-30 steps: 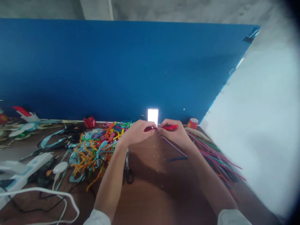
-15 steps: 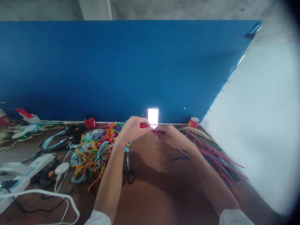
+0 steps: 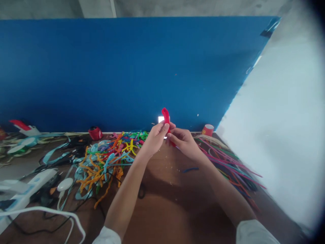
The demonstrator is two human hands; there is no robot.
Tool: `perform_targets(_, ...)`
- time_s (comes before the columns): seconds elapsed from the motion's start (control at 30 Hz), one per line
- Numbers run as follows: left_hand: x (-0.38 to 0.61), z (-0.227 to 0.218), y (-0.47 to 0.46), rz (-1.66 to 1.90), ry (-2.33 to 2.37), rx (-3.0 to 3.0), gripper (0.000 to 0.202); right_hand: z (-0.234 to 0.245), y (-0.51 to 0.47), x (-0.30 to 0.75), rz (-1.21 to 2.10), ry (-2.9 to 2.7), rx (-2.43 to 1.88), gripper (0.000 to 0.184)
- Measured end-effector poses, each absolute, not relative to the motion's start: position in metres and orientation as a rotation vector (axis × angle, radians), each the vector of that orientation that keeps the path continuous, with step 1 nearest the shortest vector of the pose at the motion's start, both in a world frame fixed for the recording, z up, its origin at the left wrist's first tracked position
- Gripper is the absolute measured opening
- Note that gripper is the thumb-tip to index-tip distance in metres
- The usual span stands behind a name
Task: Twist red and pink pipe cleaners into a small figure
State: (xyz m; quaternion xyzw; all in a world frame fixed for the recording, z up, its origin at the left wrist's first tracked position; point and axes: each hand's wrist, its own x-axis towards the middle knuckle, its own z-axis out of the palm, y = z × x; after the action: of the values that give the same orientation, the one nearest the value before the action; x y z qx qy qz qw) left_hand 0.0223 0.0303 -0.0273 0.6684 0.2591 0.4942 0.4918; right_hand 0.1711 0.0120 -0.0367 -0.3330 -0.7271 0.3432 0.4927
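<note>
A red pipe cleaner piece (image 3: 166, 115), bent at its top and fairly thick, stands up between my two hands. My left hand (image 3: 157, 137) pinches its middle between thumb and fingers. Lower down, my right hand (image 3: 183, 140) has its fingers closed on the bottom part of the same red piece, which shows just below the fingertips. Behind the hands a lit phone screen (image 3: 160, 119) leans near the blue panel, mostly covered. Part of a scissors handle (image 3: 141, 191) shows beside my left forearm.
A tangle of coloured pipe cleaners (image 3: 100, 166) lies at left; long straight ones (image 3: 233, 162) lie at right. A short blue piece (image 3: 191, 169) is on the brown table (image 3: 162, 213). Red cups (image 3: 208, 130) stand by the blue panel (image 3: 127, 74). A power strip (image 3: 33, 189) with cables lies far left.
The red piece has turned from lying sideways to upright. My left hand has shifted right and rotated, closer to my right hand, and now covers more of the phone. The view has shifted slightly.
</note>
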Motion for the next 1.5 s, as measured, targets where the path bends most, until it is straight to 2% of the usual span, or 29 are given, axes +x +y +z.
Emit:
perform_targets(0.17,0.023,-0.027,0.033,1.26,0.588,1.519,0.038,-0.034,0.013,0.174,0.729,-1.869,-0.861,0.029)
perform_targets(0.37,0.004,-0.022,0.043,1.415,0.643,1.503,0.034,-0.036,0.032,0.221,0.393,-2.412,-1.186,0.023)
perform_targets(0.53,-0.012,-0.02,0.046,1.355,0.619,1.476,0.031,-0.065,0.071,0.259,0.402,-2.454,-1.716,0.029)
perform_targets(0.63,-0.013,-0.021,0.048,1.322,0.619,1.446,0.032,-0.086,0.092,0.275,0.434,-2.452,-1.862,0.023)
perform_targets(0.93,-0.008,-0.023,0.049,1.25,0.666,1.46,0.034,-0.119,0.122,0.308,0.526,-2.398,-2.016,0.036)
perform_targets(1.03,-0.01,-0.023,0.05,1.236,0.662,1.489,0.035,-0.125,0.126,0.318,0.556,-2.362,-2.077,0.034)
perform_targets(1.17,-0.012,-0.022,0.051,1.252,0.658,1.496,0.036,-0.131,0.129,0.326,0.644,-2.298,-2.165,0.023)
perform_targets(1.37,-0.012,-0.022,0.049,1.315,0.674,1.466,0.03,-0.13,0.121,0.319,0.746,-2.278,-2.276,0.016)
perform_targets(1.5,-0.012,-0.021,0.047,1.327,0.685,1.45,0.029,-0.127,0.116,0.31,0.752,-2.272,-2.392,0.026)
